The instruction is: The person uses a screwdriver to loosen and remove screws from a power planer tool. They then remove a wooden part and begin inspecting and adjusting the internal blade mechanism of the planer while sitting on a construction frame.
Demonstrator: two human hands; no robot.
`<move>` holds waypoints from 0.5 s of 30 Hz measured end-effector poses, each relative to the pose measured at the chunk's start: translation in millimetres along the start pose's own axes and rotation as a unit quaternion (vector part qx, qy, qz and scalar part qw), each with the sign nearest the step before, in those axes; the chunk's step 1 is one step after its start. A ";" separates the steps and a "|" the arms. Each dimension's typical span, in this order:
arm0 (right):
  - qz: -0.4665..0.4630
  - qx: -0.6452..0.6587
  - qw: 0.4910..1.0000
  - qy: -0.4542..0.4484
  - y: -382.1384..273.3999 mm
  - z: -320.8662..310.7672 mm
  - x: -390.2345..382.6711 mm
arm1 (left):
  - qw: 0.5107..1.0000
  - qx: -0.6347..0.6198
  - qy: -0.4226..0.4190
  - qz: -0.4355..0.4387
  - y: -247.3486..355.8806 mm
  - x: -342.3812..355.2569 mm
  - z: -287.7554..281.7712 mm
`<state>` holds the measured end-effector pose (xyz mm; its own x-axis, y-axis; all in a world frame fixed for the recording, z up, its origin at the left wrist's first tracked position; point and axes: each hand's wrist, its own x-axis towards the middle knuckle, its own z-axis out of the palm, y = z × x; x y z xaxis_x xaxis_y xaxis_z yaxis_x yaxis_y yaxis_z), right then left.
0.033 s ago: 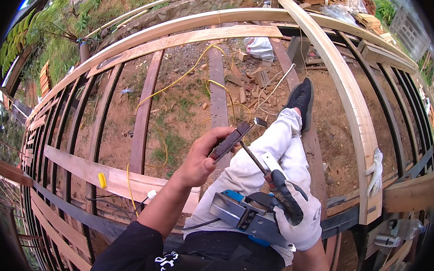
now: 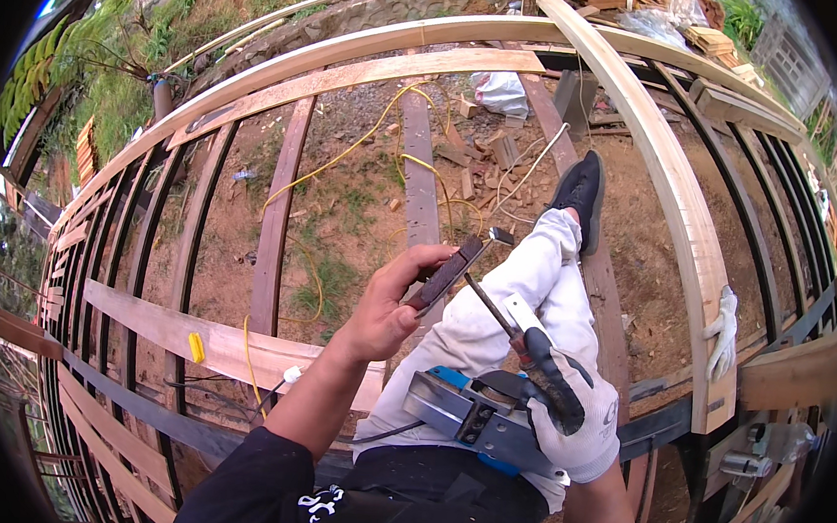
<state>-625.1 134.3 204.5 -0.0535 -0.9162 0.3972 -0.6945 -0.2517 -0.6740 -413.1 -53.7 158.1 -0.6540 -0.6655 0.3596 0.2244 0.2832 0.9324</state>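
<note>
Bare fingers of my left hand (image 2: 387, 312) grip a dark brown, narrow block (image 2: 445, 268); a small silver piece (image 2: 501, 236) shows at its upper end. My gloved right hand (image 2: 572, 410) is closed on a screwdriver (image 2: 497, 314) with a dark shaft, whose tip is beside the block; whether they touch I cannot tell. A blue and silver power planer (image 2: 457, 417) lies across my lap, under and left of my right hand. A white piece (image 2: 525, 314) shows just beyond the screwdriver, over my trousers (image 2: 461, 346).
Wooden beams (image 2: 645, 160) and dark joists frame the dirt ground below. My shoe (image 2: 581, 195) rests near a board. Yellow cords (image 2: 348, 161), offcuts (image 2: 472, 164), a white bag (image 2: 501, 92), a loose glove (image 2: 724, 333) on the right beam and a yellow object (image 2: 196, 347) lie around.
</note>
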 end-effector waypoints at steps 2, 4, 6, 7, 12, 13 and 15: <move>0.060 0.053 0.997 -0.022 -7.4 -2.3 5.0 | 0.999 0.034 -0.005 0.008 3.2 0.8 -4.8; 0.054 0.075 0.996 -0.002 -3.3 3.0 2.3 | 0.996 -0.028 -0.044 -0.072 17.1 4.9 -10.7; 0.070 0.105 0.992 0.021 4.1 4.9 -7.0 | 0.981 -0.112 -0.037 -0.153 29.3 18.1 -15.6; 0.066 0.108 0.992 0.019 6.1 6.3 -10.3 | 0.954 -0.184 -0.024 -0.236 36.8 23.4 -20.5; 0.090 0.158 0.982 0.049 16.8 15.9 -25.4 | 0.903 -0.297 -0.056 -0.304 45.4 30.3 -35.7; 0.093 0.158 0.982 0.048 19.6 19.2 -29.9 | 0.893 -0.310 -0.078 -0.316 41.2 27.9 -37.7; 0.128 0.200 0.969 0.063 21.5 24.6 -35.4 | 0.882 -0.321 -0.099 -0.331 39.1 23.7 -40.4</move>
<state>-620.4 153.6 160.7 -0.2920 -0.9253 0.2420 -0.3156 -0.1456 -0.9377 -390.6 -86.4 204.5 -0.8948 -0.3861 -0.2240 0.0679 -0.6137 0.7866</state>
